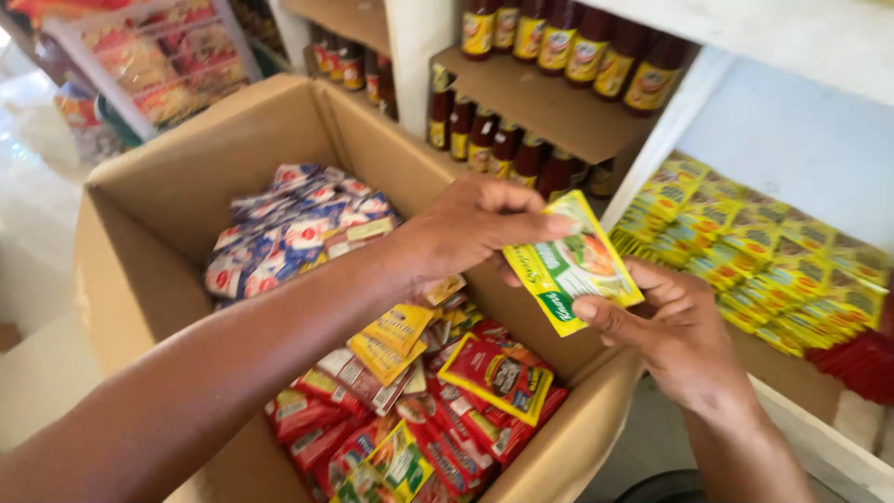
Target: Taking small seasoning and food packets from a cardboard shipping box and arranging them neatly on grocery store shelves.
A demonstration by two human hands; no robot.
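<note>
Both hands hold one flat yellow-and-green foil sachet [570, 265] above the right edge of the open brown cardboard box [158, 196]. The left hand [466, 228] pinches its upper end between thumb and fingers; the right hand [675, 326] grips the lower right corner, thumb on top. The sachet's long axis is tilted, running from lower left to upper right. Glossy red, yellow and blue-white packets [298, 224] fill the box; matching yellow sachets [754, 251] lie stacked along the white shelf [819, 158] at right, nearer the right hand.
</note>
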